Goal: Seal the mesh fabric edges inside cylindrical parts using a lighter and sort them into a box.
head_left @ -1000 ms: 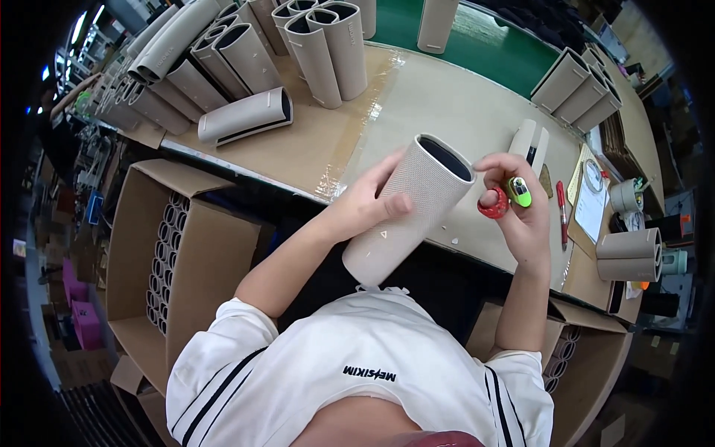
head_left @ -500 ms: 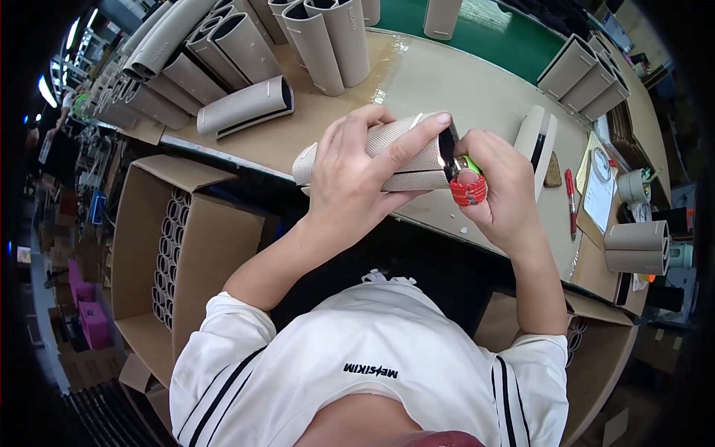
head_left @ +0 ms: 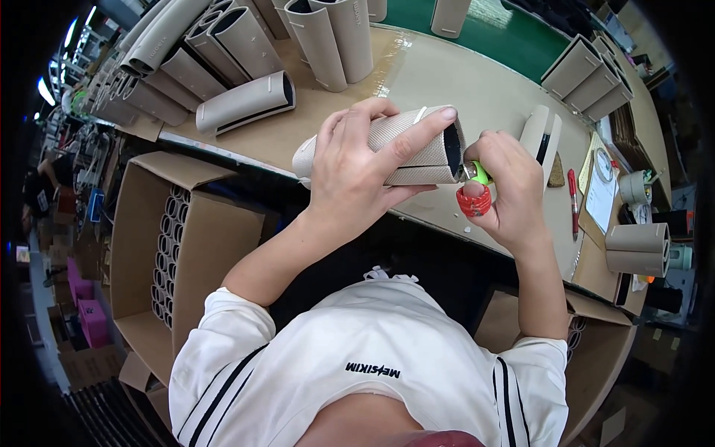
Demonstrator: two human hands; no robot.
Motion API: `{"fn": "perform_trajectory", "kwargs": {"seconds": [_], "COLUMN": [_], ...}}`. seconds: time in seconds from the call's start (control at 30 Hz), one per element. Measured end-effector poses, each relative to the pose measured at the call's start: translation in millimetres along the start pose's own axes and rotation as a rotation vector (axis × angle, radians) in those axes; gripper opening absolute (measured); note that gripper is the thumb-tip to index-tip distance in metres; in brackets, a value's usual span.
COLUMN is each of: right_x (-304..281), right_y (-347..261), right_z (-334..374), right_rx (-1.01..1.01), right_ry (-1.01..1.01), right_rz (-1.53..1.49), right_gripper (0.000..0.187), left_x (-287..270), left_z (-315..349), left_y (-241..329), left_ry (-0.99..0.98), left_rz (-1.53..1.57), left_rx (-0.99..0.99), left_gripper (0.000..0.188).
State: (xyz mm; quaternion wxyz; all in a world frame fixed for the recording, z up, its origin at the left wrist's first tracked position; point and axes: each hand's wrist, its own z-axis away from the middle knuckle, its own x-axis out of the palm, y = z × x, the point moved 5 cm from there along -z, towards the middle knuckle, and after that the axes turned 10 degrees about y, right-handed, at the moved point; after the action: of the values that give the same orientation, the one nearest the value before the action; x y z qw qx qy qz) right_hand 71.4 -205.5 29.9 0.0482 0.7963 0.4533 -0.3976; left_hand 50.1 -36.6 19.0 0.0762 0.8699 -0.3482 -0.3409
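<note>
My left hand (head_left: 357,167) is closed around a beige, textured sleeve (head_left: 421,153), holding it on its side above the table's near edge. The dark open end of the sleeve points right, towards my right hand (head_left: 506,182). That hand is closed on a small green lighter (head_left: 477,173), whose metal top is close to the lower rim of the opening. Red wrapping (head_left: 474,201) covers a digit of my right hand. Most of the lighter's body is hidden inside my fingers.
Many beige sleeves (head_left: 246,45) stand at the back left, and one sleeve (head_left: 246,104) lies before them. On the right are a red pen (head_left: 573,201), a clipboard (head_left: 598,194) and more sleeves (head_left: 588,78). A cardboard box (head_left: 216,253) of sleeves is below left.
My right hand with the lighter has drawn slightly right and down from the sleeve's opening. A small bright spot at the rim is gone. My left hand still holds the sleeve.
</note>
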Motion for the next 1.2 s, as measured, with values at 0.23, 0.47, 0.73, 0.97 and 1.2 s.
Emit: {"fn": "perform_trajectory", "kwargs": {"seconds": [0.23,0.47,0.73,0.97,1.2], "right_x": [1,17,43,46,22], "right_y": [16,2,7,11,-8], "right_z": [21,33,46,53,35], "right_rx": [0.197,0.429,0.522,0.641,0.444], "right_ry": [0.172,0.363,0.162,0.145,0.182], "right_rz": [-0.233,-0.912,-0.722,-0.753,-0.771], "right_gripper": [0.039,0.067,0.083,0.083,0.084], "left_x": [3,24,44,44,37], "left_z": [0,16,28,29,26], "left_y": [-2,-3,-29,-27,-21], "left_ry": [-0.056,0.030,0.267,0.249,0.182], "left_rz": [0.171,0.671,0.698,0.663,0.687], "left_rx": [0.006,-0.209,-0.069,-0.116,-0.264], "left_gripper": [0.091,0.089,0.069,0.064,0.072]}}
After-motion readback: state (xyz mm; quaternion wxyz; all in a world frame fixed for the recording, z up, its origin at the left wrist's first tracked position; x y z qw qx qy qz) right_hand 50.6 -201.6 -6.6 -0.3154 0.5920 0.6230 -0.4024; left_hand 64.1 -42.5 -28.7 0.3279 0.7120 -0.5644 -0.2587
